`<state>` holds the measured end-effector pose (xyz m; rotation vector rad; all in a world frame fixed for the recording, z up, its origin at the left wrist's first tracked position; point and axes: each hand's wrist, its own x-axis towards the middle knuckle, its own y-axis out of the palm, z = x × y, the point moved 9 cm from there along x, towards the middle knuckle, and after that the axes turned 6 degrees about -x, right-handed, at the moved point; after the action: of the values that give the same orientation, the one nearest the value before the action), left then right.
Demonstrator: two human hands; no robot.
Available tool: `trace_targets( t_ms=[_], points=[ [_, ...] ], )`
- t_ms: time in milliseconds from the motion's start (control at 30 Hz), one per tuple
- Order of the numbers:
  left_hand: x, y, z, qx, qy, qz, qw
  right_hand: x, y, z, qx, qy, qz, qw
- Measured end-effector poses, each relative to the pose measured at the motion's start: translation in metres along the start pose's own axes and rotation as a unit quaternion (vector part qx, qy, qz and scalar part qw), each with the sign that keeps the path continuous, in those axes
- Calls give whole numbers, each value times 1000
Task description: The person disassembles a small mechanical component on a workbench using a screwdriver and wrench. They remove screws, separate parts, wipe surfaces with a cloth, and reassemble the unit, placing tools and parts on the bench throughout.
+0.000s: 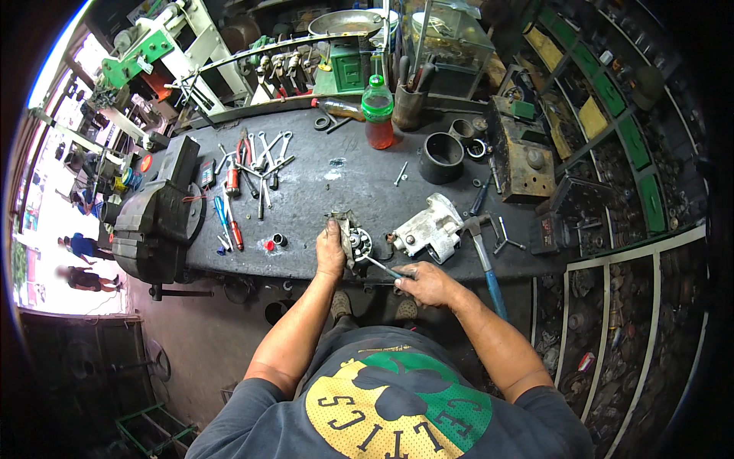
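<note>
My left hand (330, 251) is closed around a round metal part (361, 245), holding it on edge near the front of the workbench. Crumpled greyish material, perhaps a rag, shows at the part's upper left side. A screwdriver (385, 268) is gripped in my right hand (430, 284). Its shaft points up and left, with the tip at the lower edge of the round part; whether it touches is too small to tell. Just right of the part lies a silvery cast metal housing (430, 231). Beside that rests a hammer (483, 256) with a blue handle overhanging the bench's front edge.
Wrenches (267, 157), pliers and screwdrivers (231, 222) spread over the bench's left side. A big bench vise (157, 218) stands at the left end. Toward the back are a bottle of red liquid (378, 115) and a dark cylinder (441, 158). Shelves (634, 306) line the right.
</note>
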<state>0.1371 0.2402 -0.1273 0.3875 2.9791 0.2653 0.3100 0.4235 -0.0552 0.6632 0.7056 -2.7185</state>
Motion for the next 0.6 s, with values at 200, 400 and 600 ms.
trace_targets(
  t_ms=[200, 400, 600],
  points=[
    [1, -2, 4, -10, -16, -3, 1000, 3, -2, 4, -12, 17, 16, 1000],
    [0, 2, 2, -16, -19, 5, 1000, 6, -5, 3, -35, 1, 37, 999],
    [0, -1, 8, -46, -29, -8, 998, 5, -4, 2, -48, 10, 44, 998]
  ],
)
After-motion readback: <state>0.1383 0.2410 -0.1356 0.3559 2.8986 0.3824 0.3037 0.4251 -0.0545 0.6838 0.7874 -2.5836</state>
